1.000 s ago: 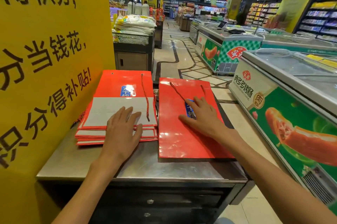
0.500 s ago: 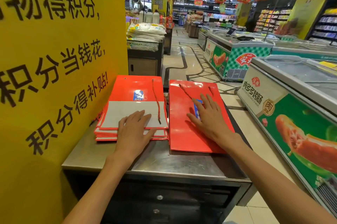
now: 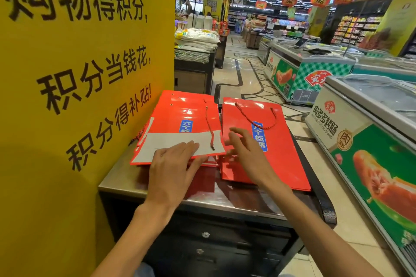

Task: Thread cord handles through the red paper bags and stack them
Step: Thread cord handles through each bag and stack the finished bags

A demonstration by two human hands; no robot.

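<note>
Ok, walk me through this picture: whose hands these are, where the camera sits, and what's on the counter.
There is no robot; a person wears a camera on the head, looking down at their own arms. On the metal counter lie two piles of flat red paper bags. The left hand rests on the near edge of the left pile, whose top bag has a loose cord. The right hand, fingers spread and blurred, reaches across the right pile, whose top bag already has its cord handle. Neither hand clearly grips anything.

Bright store light, wide-angle edge warp
</note>
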